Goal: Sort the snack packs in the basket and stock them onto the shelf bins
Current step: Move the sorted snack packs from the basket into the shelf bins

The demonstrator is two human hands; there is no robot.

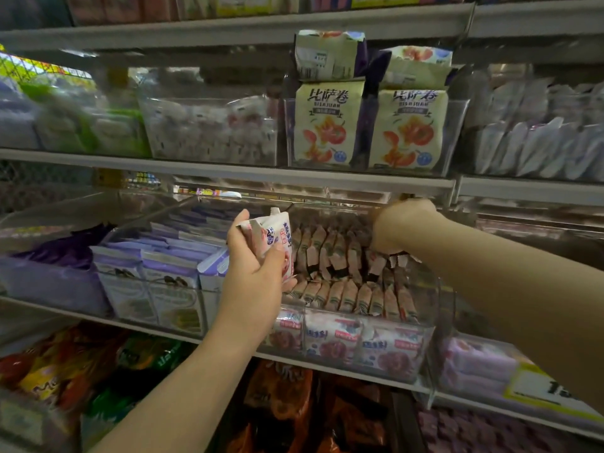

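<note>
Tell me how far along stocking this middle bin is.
Done: the clear bin holds full rows of packs. In hand: left hand grips white-and-pink snack packs; right hand reaches into the bin's back, grip hidden. Left: placing those packs; basket not in view.

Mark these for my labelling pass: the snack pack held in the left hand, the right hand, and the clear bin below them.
snack pack [277, 235], head view, its printed front.
right hand [403, 225], head view, back of the hand.
clear bin [426, 351], head view, front right corner edge.

The right hand [403, 223] hides its fingers among brown packs [340, 256]; left-end bins [49, 122] blur.
</note>
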